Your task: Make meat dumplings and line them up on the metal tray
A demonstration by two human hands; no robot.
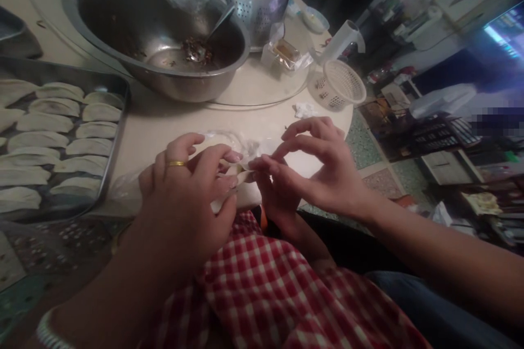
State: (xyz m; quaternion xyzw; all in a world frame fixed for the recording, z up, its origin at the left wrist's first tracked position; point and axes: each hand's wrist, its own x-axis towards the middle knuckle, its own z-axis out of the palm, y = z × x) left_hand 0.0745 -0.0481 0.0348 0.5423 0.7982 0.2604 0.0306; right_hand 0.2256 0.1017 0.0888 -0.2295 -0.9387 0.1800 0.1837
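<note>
A pale dumpling (242, 176), its dough partly hidden by fingers, is at the middle of a cluster of hands. My left hand (188, 182), with a gold ring, pinches its near left side. From the right, my right hand (321, 166) brings thumb and fingertips together at its right edge. Beneath my right hand, another person's hand (280, 199) supports it from below; its fingertips are hard to separate from mine. To the left, a metal tray (117, 142) holds rows of folded dumplings (43, 139).
Behind the hands stands a large metal bowl (176, 84) with some dark filling and a spoon (219, 22). A perforated colander (262, 0), a small white basket (341, 84), an opened packet (286, 52) and a white jug (341, 38) are beyond. Red checkered cloth (266, 278) lies below.
</note>
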